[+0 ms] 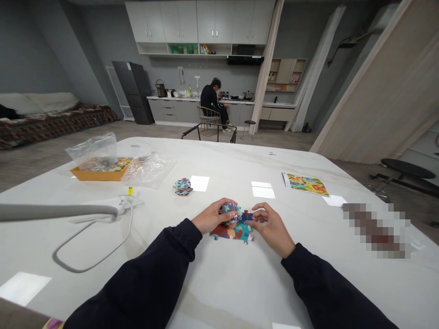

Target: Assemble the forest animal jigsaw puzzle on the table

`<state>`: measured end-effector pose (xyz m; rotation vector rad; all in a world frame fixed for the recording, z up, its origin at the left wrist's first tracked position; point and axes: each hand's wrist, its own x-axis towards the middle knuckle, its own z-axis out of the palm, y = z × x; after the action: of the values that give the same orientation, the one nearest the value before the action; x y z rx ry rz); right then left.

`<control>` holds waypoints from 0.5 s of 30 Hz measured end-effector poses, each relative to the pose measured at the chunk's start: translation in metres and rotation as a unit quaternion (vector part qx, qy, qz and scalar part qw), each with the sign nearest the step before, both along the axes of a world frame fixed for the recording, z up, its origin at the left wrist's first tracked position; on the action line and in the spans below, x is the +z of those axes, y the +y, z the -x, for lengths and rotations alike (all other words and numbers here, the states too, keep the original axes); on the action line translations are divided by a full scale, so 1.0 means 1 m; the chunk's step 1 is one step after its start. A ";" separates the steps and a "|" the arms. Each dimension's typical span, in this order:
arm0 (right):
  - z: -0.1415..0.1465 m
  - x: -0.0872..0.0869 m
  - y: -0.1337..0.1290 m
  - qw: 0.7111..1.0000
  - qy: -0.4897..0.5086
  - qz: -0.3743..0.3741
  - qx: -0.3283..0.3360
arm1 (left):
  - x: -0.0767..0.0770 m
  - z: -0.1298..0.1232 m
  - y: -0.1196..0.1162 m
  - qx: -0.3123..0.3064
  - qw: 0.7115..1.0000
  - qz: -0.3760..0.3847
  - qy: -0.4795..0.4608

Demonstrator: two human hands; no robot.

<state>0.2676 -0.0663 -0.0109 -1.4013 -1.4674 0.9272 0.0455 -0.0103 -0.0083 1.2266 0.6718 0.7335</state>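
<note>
My left hand (216, 216) is closed around a small stack of colourful puzzle pieces (227, 209), held over the left part of a partly joined puzzle (233, 232) lying flat on the white table. At the puzzle's upper right edge, the fingers of my right hand (269, 225) pinch a dark blue piece (247, 217), which touches the joined part. A loose pile of puzzle pieces (183, 186) rests on the table, further off and to the left of my hands.
On the white table (219, 283) stand an orange box (99, 175) with clear plastic bags at the left, a white lamp arm (61, 211) with a cable, and a picture sheet (306, 183) at the right. A blurred-out object lies far right. Beyond, a person (210, 99) sits by the kitchen counter.
</note>
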 end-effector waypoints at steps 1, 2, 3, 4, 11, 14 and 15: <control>0.001 0.000 0.001 1.000 0.023 0.001 -0.011 | 0.002 -0.001 -0.001 -0.007 1.000 -0.008 -0.002; 0.002 0.000 0.001 0.999 0.047 0.002 -0.017 | 0.004 -0.001 -0.003 -0.012 1.000 -0.017 -0.006; 0.003 0.000 0.001 0.998 0.067 0.002 -0.019 | 0.007 -0.002 -0.004 -0.014 1.000 -0.025 -0.009; 0.004 0.001 0.001 0.997 0.080 0.001 -0.021 | 0.009 -0.003 -0.006 -0.013 0.999 -0.029 -0.011; 0.006 0.006 -0.003 1.000 0.009 -0.010 -0.008 | 0.005 -0.007 -0.004 0.024 0.998 -0.058 -0.024; 0.004 0.006 -0.005 0.991 -0.129 -0.012 0.019 | 0.003 -0.007 -0.002 0.040 0.997 -0.051 -0.042; 0.004 0.006 -0.006 0.987 -0.160 -0.010 0.028 | 0.004 -0.007 -0.002 0.044 0.997 -0.045 -0.046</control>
<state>0.2631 -0.0723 -0.0051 -1.5532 -1.7561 0.7429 0.0529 -0.0126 -0.0047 1.2422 0.6249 0.8963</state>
